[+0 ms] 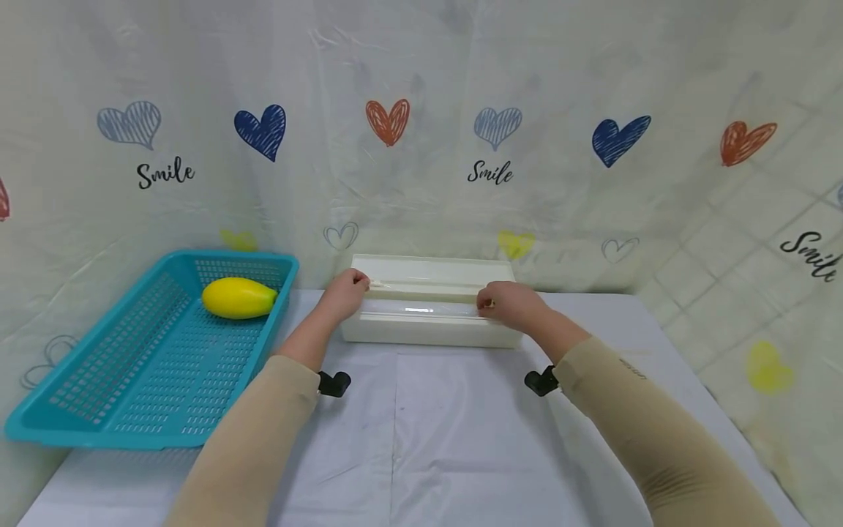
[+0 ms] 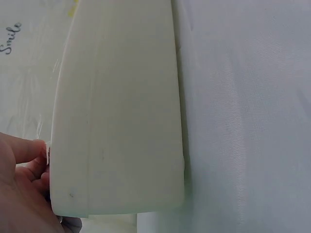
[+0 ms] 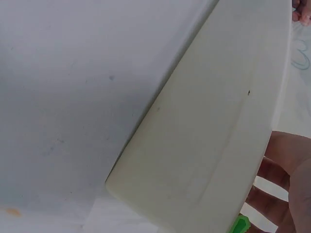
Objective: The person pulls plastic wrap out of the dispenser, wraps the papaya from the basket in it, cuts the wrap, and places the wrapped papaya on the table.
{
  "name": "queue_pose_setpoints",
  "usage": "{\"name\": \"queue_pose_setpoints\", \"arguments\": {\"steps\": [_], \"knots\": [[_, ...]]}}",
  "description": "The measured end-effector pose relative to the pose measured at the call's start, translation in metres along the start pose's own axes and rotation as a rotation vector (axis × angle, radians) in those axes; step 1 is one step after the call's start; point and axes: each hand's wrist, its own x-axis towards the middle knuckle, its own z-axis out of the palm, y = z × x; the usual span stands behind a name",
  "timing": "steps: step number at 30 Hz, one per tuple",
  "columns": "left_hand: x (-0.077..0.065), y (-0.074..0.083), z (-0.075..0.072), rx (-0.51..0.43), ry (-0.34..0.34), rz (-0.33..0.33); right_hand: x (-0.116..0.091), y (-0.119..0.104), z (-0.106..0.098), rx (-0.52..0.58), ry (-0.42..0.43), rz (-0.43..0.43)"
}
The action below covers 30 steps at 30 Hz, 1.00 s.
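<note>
Clear film [image 1: 421,308] | step: drawing-out from open box [image 1: 431,333] appeared underway | grip: left hand [image 1: 344,295] and right hand [image 1: 515,304] pinched film | next: even two-handed pull was likely required

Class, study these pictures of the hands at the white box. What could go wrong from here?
1. The left hand and right hand work at opposite ends of the clear film; an uneven pull might crumple or tear it.
2. The raised lid could drop onto the film.
3. The box sits on loose-looking cloth, so a pull might drag it.
</note>
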Motion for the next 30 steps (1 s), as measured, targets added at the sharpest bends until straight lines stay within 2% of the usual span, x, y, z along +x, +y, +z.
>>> {"name": "queue_pose_setpoints", "arguments": {"steps": [12, 21, 30], "knots": [[0.003, 0.003, 0.001, -0.03, 0.007, -0.03, 0.011, -0.013, 0.007, 0.141, 0.016, 0.04], [0.003, 0.003, 0.002, -0.044, 0.008, -0.036, 0.017, -0.021, 0.01, 0.06, 0.042, -0.022], [0.004, -0.001, 0.002, -0.044, 0.013, -0.02, 0.018, -0.024, 0.012, 0.072, 0.054, 0.005]]}}
